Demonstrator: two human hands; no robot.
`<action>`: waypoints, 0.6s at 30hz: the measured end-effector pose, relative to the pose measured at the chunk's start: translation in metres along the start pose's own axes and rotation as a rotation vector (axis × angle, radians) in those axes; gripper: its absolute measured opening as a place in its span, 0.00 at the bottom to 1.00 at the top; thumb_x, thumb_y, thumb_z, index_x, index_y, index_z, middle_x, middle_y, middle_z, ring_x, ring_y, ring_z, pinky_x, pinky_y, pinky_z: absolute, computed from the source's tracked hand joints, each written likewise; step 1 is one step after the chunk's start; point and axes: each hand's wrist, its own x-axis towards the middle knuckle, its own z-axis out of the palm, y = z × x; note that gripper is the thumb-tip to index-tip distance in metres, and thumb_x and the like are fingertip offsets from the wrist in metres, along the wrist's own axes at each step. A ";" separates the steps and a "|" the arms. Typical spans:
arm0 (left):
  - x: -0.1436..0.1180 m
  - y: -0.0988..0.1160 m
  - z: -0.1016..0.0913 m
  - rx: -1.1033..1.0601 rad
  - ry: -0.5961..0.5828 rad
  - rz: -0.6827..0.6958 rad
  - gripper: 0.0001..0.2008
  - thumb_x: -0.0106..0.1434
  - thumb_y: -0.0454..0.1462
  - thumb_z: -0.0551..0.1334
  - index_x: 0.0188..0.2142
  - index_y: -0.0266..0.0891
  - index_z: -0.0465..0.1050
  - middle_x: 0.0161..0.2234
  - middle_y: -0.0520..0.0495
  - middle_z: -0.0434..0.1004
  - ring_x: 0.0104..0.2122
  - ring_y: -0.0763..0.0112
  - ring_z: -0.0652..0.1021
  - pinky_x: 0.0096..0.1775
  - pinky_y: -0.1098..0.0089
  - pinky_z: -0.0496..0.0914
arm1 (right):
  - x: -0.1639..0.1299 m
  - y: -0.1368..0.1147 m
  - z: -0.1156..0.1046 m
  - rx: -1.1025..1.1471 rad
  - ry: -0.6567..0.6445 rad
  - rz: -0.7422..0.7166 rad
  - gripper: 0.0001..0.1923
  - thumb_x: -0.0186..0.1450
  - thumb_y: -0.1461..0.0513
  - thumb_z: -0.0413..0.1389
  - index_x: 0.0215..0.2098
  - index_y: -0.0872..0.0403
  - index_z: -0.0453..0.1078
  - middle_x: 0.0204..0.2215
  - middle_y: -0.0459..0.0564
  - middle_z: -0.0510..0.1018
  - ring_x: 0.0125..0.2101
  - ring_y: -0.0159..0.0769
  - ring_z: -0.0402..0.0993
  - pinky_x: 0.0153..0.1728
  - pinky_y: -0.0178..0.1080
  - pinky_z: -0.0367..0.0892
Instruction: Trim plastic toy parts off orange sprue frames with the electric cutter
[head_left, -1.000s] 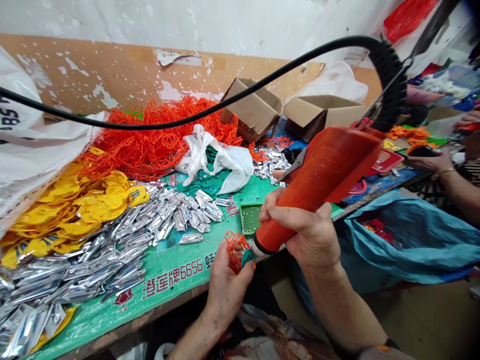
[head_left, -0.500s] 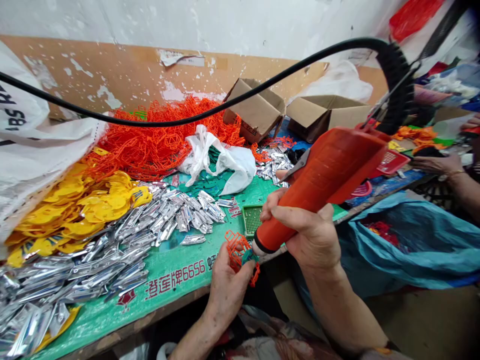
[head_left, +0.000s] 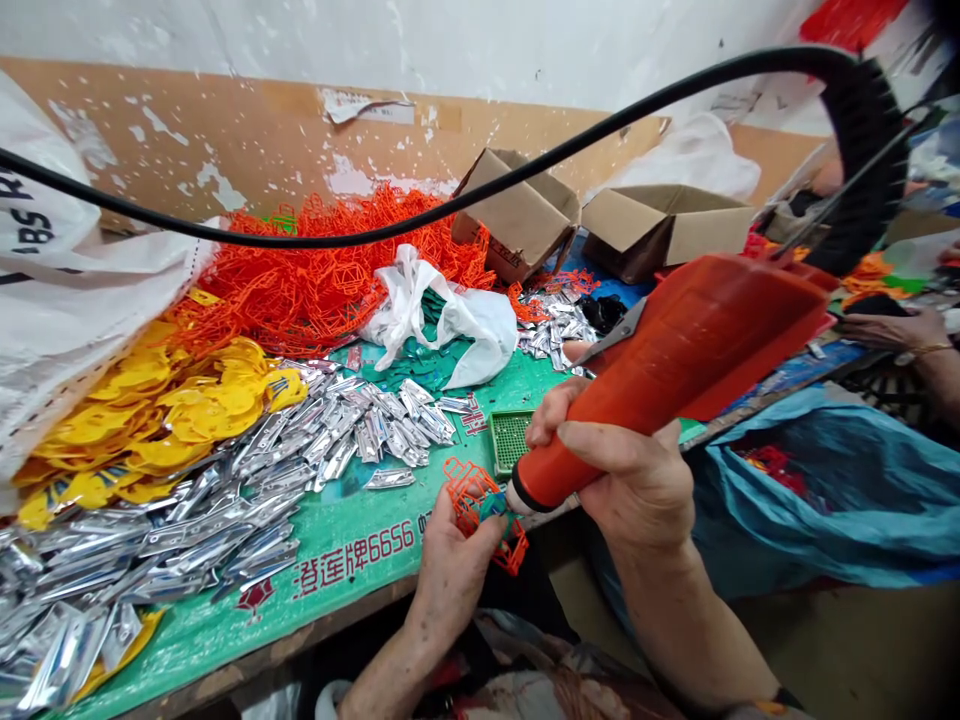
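Observation:
My left hand (head_left: 454, 560) pinches an orange plastic frame (head_left: 469, 485) with a small dark green piece (head_left: 493, 504) on it, just past the table's front edge. Wrapped round an orange electric screwdriver (head_left: 615, 405) are the fingers of my right hand (head_left: 634, 475). The tool slants down to the left, and its pale tip meets or nearly touches the green piece; the exact contact is hidden. Behind the tool's nose sits a small green mesh basket (head_left: 510, 442). A loose silver metal piece (head_left: 390, 479) lies left of the frame.
Silver pieces (head_left: 225, 520), yellow parts (head_left: 217, 400) and tangled orange frames (head_left: 315, 280) cover the table's left and back. A white bag (head_left: 484, 335) holds green pieces. Cardboard boxes (head_left: 517, 215) stand behind. A black cable (head_left: 360, 240) arches overhead. Right are a blue bag (head_left: 825, 520) and another person's hand (head_left: 896, 330).
The screwdriver's rear end and my right hand have shifted slightly right. My left hand still grips the frame in nearly the same place, and the view has turned a little.

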 end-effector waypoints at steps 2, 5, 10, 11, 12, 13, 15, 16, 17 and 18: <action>0.001 -0.001 0.000 0.016 0.005 0.006 0.18 0.51 0.36 0.70 0.42 0.38 0.71 0.36 0.51 0.80 0.34 0.68 0.77 0.39 0.68 0.70 | 0.000 0.001 0.000 -0.007 -0.002 -0.002 0.15 0.47 0.64 0.66 0.33 0.51 0.71 0.24 0.42 0.75 0.25 0.34 0.69 0.31 0.41 0.65; 0.002 -0.001 0.000 0.054 0.009 0.026 0.18 0.51 0.35 0.70 0.42 0.38 0.71 0.36 0.52 0.80 0.33 0.69 0.76 0.40 0.68 0.70 | 0.001 0.002 -0.001 -0.008 -0.002 -0.005 0.16 0.48 0.64 0.66 0.34 0.51 0.70 0.24 0.42 0.75 0.24 0.34 0.69 0.30 0.41 0.65; 0.002 0.000 0.000 0.054 0.003 0.016 0.18 0.51 0.34 0.69 0.42 0.38 0.71 0.35 0.52 0.80 0.32 0.69 0.76 0.39 0.69 0.70 | 0.001 0.004 -0.002 -0.034 -0.005 -0.003 0.13 0.48 0.64 0.65 0.32 0.52 0.72 0.24 0.42 0.74 0.25 0.34 0.69 0.30 0.41 0.65; 0.001 0.000 0.000 0.058 0.006 0.010 0.18 0.51 0.34 0.69 0.42 0.38 0.71 0.35 0.52 0.80 0.32 0.69 0.76 0.39 0.69 0.70 | 0.000 0.004 -0.002 -0.036 -0.007 -0.007 0.12 0.48 0.64 0.65 0.31 0.52 0.72 0.24 0.42 0.74 0.25 0.34 0.69 0.30 0.41 0.65; 0.001 0.000 0.000 0.065 0.011 0.004 0.18 0.51 0.34 0.69 0.42 0.38 0.71 0.34 0.52 0.80 0.32 0.70 0.76 0.39 0.69 0.70 | 0.000 0.004 -0.001 -0.034 -0.007 -0.012 0.11 0.48 0.64 0.65 0.30 0.52 0.72 0.24 0.43 0.74 0.25 0.34 0.69 0.30 0.42 0.65; 0.001 0.001 0.000 0.073 0.017 -0.005 0.18 0.51 0.34 0.69 0.42 0.37 0.71 0.34 0.52 0.80 0.32 0.69 0.76 0.38 0.69 0.70 | 0.000 0.004 -0.001 -0.028 -0.006 -0.015 0.11 0.48 0.64 0.65 0.30 0.52 0.72 0.24 0.43 0.74 0.25 0.34 0.69 0.31 0.42 0.65; 0.002 0.001 -0.001 0.075 0.023 -0.020 0.18 0.50 0.34 0.69 0.42 0.37 0.71 0.34 0.51 0.80 0.32 0.68 0.76 0.39 0.69 0.70 | 0.001 0.003 -0.001 -0.009 0.003 -0.028 0.13 0.48 0.65 0.66 0.31 0.52 0.72 0.25 0.42 0.75 0.25 0.34 0.70 0.31 0.42 0.65; 0.002 0.001 -0.002 0.072 0.025 -0.026 0.18 0.50 0.34 0.69 0.42 0.36 0.71 0.35 0.50 0.80 0.33 0.68 0.77 0.40 0.68 0.70 | 0.002 0.002 -0.001 -0.001 0.009 -0.035 0.14 0.47 0.65 0.66 0.32 0.51 0.72 0.25 0.42 0.75 0.25 0.34 0.70 0.31 0.42 0.66; 0.003 0.001 -0.004 0.067 0.025 -0.033 0.19 0.50 0.34 0.68 0.43 0.36 0.71 0.35 0.50 0.81 0.34 0.67 0.77 0.40 0.68 0.70 | 0.004 0.001 -0.001 0.004 0.018 -0.044 0.15 0.47 0.66 0.66 0.33 0.51 0.72 0.25 0.42 0.75 0.25 0.34 0.70 0.31 0.42 0.66; 0.003 0.001 -0.006 0.064 0.026 -0.041 0.19 0.50 0.34 0.68 0.43 0.36 0.71 0.36 0.49 0.81 0.34 0.67 0.77 0.41 0.67 0.71 | 0.006 0.000 -0.001 0.003 0.027 -0.055 0.15 0.47 0.66 0.66 0.33 0.51 0.72 0.25 0.42 0.75 0.25 0.34 0.70 0.31 0.41 0.66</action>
